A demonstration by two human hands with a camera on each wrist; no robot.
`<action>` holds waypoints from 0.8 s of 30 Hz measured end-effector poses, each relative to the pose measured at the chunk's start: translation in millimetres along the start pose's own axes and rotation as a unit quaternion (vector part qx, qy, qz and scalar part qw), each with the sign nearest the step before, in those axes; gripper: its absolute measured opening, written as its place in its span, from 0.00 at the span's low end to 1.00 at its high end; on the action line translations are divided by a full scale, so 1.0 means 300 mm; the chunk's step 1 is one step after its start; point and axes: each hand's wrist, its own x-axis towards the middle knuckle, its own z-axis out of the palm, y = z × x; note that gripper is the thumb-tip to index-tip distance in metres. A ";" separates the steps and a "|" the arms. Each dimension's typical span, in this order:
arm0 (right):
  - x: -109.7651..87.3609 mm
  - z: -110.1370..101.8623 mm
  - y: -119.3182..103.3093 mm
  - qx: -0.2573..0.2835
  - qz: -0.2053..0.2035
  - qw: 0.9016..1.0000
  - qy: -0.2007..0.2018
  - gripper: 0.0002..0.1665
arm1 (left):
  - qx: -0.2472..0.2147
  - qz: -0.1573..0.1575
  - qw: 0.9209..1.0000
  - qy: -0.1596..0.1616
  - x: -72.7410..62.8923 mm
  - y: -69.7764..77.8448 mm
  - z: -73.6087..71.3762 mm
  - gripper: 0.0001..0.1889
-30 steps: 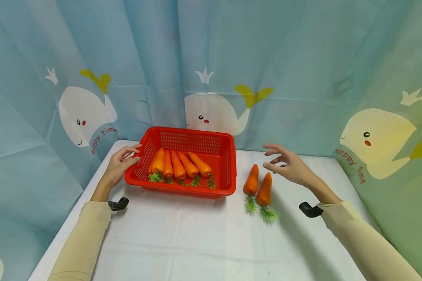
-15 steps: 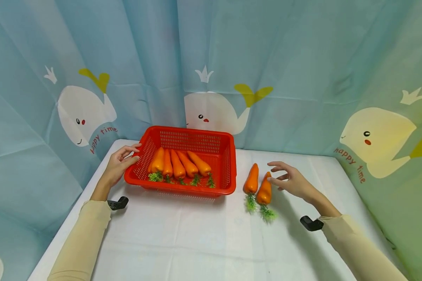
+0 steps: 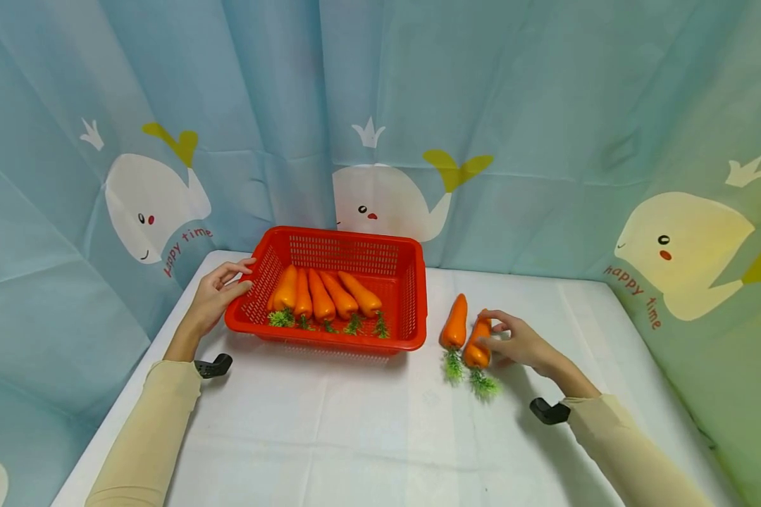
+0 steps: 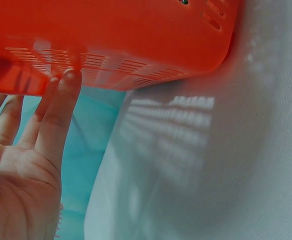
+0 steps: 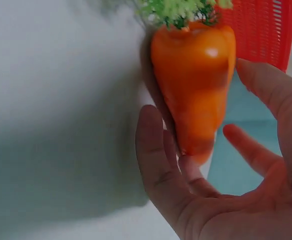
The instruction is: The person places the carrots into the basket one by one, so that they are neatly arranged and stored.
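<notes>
My left hand (image 3: 214, 296) holds the left rim of a red plastic basket (image 3: 330, 345). In the left wrist view its fingers (image 4: 58, 112) reach under the rim against the slotted wall; the thumb is hidden there. Several orange carrots (image 3: 322, 299) with green tops lie side by side in the basket. Right of it, two more carrots lie on the table. My right hand (image 3: 520, 345) is around the nearer carrot (image 5: 193, 75), thumb near its thick end and fingers about its tip. Gaps show between some fingers and this carrot. The other carrot (image 3: 454, 325) lies just to its left.
A white cloth covers the table (image 3: 330, 436). Behind and at both sides hangs a blue-green curtain (image 3: 533, 105) printed with whales. Black wrist cameras (image 3: 548, 410) sit at both cuffs.
My right hand has come down and nearer to me, from above and beside the right-hand carrot to around it. The left hand and the basket have stayed in place.
</notes>
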 end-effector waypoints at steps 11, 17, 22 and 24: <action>0.015 0.027 -0.022 -0.016 0.014 1.000 0.018 0.40 | -0.002 -0.003 1.000 0.000 -0.001 0.000 0.000 0.15; 0.018 0.029 -0.026 0.044 0.039 0.998 0.003 0.43 | -0.007 -0.004 1.000 -0.002 -0.001 -0.005 -0.003 0.15; 0.021 0.030 -0.024 0.054 0.048 0.997 0.000 0.44 | -0.013 0.000 1.000 -0.005 0.002 -0.004 -0.003 0.15; 0.023 0.029 -0.022 0.056 0.049 0.997 -0.001 0.44 | -0.014 0.002 1.000 -0.005 0.002 -0.004 -0.002 0.15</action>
